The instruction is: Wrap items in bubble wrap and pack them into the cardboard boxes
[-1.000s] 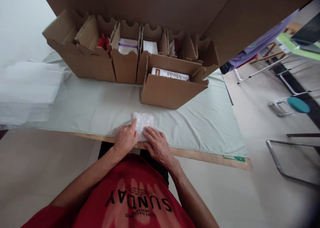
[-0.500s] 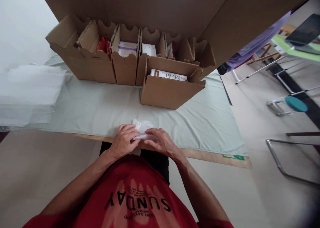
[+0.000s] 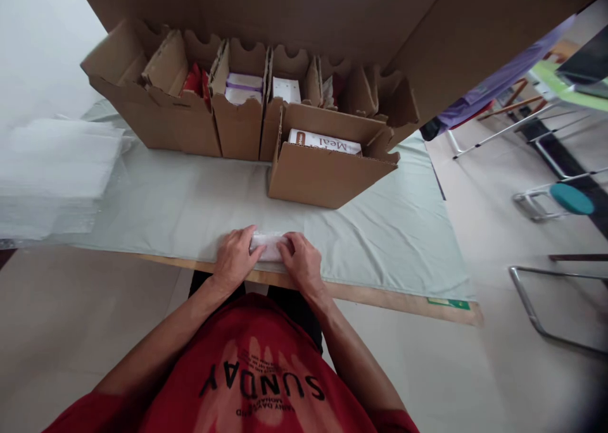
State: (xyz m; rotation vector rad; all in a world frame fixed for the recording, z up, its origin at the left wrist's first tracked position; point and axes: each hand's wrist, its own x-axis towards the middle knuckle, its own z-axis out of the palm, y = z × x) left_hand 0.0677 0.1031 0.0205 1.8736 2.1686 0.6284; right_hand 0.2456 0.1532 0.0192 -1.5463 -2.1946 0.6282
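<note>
A small roll of bubble wrap point(image 3: 268, 248), whitish and see-through, lies at the table's front edge. My left hand point(image 3: 236, 254) grips its left end, with thumb and fingers closed around it. At the other end my right hand point(image 3: 303, 258) holds it the same way. Whatever may be inside the wrap cannot be made out. Both hands rest on the pale green cloth point(image 3: 190, 199) that covers the table.
Brown cardboard bins point(image 3: 242, 129) stand in a row at the back, several holding boxes or red packets. In front of them, another cardboard bin point(image 3: 327, 176) contains a white "Meal" box point(image 3: 325, 143). White packing sheets point(image 3: 57, 167) are stacked at left. A teal stool point(image 3: 571, 198) stands on the right.
The loose flap of bubble wrap has been rolled into a compact bundle. My hands have moved from its near edge to its two ends and closed on it.
</note>
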